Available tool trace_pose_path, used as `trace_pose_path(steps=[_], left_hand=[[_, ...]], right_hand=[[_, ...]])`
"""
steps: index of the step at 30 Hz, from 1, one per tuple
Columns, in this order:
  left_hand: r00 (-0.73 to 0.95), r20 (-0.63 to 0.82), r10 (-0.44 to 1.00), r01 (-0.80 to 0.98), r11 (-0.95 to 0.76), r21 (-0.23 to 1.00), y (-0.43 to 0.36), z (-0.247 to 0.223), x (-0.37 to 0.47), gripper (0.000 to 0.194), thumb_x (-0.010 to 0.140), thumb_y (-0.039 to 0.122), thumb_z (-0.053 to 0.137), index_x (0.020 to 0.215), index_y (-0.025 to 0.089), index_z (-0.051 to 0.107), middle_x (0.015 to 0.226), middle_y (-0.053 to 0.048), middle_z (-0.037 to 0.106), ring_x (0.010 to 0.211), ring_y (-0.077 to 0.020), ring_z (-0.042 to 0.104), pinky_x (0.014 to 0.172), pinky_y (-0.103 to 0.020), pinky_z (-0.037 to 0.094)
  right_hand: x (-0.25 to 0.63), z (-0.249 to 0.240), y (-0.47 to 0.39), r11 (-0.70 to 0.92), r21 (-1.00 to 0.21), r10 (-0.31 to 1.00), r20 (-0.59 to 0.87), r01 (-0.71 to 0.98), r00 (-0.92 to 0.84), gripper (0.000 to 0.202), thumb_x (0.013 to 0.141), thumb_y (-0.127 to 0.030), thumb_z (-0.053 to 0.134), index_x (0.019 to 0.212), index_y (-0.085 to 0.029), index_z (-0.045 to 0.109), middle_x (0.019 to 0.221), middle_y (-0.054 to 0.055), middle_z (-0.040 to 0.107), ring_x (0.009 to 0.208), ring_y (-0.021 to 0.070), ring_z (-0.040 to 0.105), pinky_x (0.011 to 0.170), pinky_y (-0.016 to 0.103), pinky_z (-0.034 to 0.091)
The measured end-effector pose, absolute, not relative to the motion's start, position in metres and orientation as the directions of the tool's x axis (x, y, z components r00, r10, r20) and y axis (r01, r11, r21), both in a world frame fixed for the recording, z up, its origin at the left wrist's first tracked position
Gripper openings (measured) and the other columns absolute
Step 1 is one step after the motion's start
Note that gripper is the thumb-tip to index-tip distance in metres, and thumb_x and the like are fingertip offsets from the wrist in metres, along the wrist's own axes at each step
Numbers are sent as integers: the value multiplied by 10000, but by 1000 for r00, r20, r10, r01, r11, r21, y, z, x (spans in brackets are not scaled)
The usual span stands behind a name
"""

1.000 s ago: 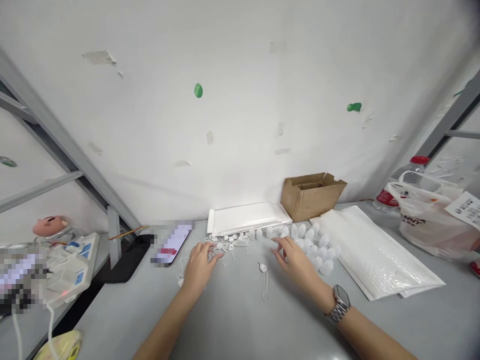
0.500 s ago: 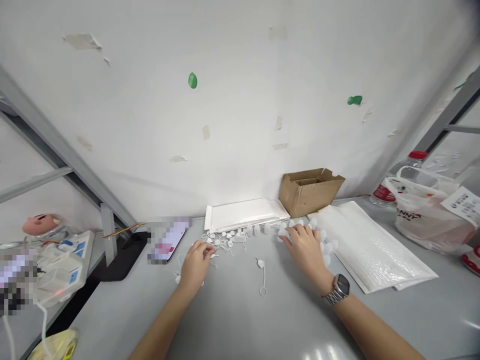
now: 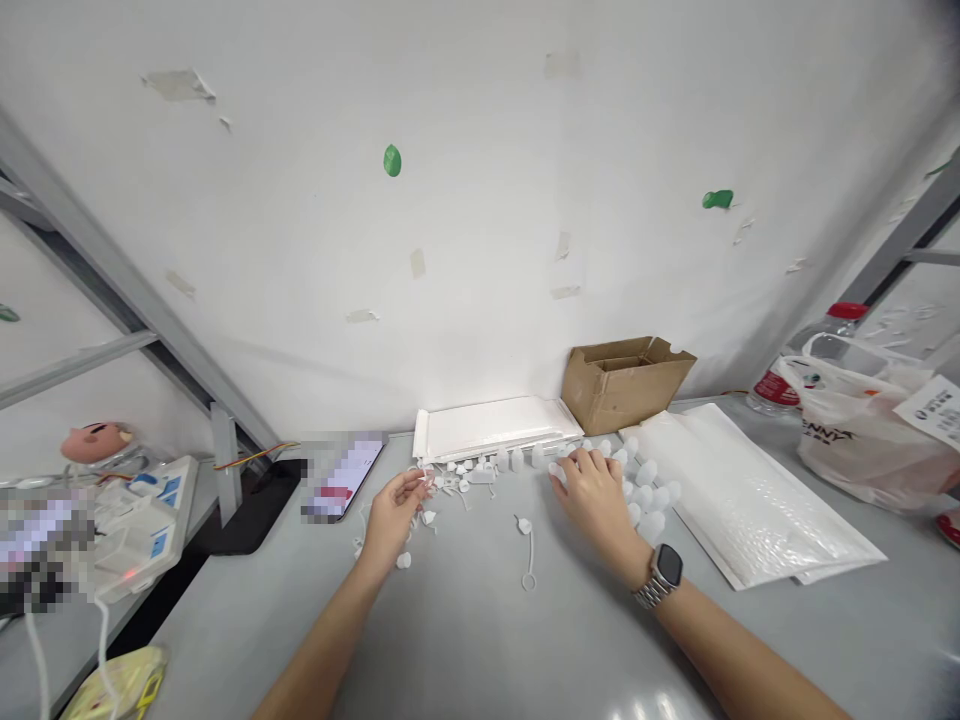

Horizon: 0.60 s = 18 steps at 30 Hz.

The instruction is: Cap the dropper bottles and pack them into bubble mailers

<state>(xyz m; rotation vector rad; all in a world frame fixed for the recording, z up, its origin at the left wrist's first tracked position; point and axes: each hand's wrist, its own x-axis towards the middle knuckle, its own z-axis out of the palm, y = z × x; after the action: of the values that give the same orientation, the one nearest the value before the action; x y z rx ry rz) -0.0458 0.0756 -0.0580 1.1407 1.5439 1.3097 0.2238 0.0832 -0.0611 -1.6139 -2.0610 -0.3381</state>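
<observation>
This looks like a work corner, in an office or a small workshop; which one is hard to tell. A grey counter [image 3: 465, 630] stands against a white wall [image 3: 480, 190] scarred with tape scraps [image 3: 180, 86], between metal frames [image 3: 112, 270]. Padded envelopes [image 3: 757, 510], a cardboard box [image 3: 626, 395] and many small white pieces [image 3: 652, 525] suggest packing or assembly.

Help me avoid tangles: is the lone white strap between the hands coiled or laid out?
Laid out: the white strap lies nearly straight on the grey desk, no coils showing.
</observation>
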Motion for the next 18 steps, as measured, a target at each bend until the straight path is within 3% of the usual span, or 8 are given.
trace_pose_path(steps=[4,9,12,14,18], left_hand=[[-239,-141,961,-127,113,985,70,-50,-40,338,558,382,740,783,143,657,830,-79,710,731,-167,634,751,-314,496],[-148,-245,958,-352,180,919,58,-45,-25,180,659,262,711,788,159,641,908,-85,723,825,-172,668,833,-323,503],[-88,-282,955,-417,222,881,52,-44,-16,153,693,235,692,811,161,628,958,-103,724,888,-198,674,830,-326,509],[-57,-299,953,-440,245,864,49,-44,-12,148,694,236,694,793,160,615,964,-115,725,918,-221,672,825,-336,510],[-32,-306,951,-456,259,852,46,-44,-9,189,656,262,727,705,158,577,956,-133,729,953,-260,663,857,-367,491]], right_hand=[[221,-57,78,357,-272,824,543,894,-163,146,854,-217,492,889,-140,612,915,128,650,873,274,557,739,381,390],[202,-53,56,460,-482,852,477,746,-217,140,874,-278,491,896,-167,574,693,10,658,586,135,602,542,227,469],[183,-57,39,533,-550,840,432,643,-327,81,840,-234,536,887,-186,580,723,-7,662,594,110,603,555,191,481],[173,-62,31,592,-584,805,400,555,-438,118,810,-177,541,916,-163,590,759,26,661,646,136,602,613,231,495],[166,-66,24,688,-541,714,386,483,-584,169,769,-127,551,925,-145,615,813,79,650,784,205,570,761,352,483]])
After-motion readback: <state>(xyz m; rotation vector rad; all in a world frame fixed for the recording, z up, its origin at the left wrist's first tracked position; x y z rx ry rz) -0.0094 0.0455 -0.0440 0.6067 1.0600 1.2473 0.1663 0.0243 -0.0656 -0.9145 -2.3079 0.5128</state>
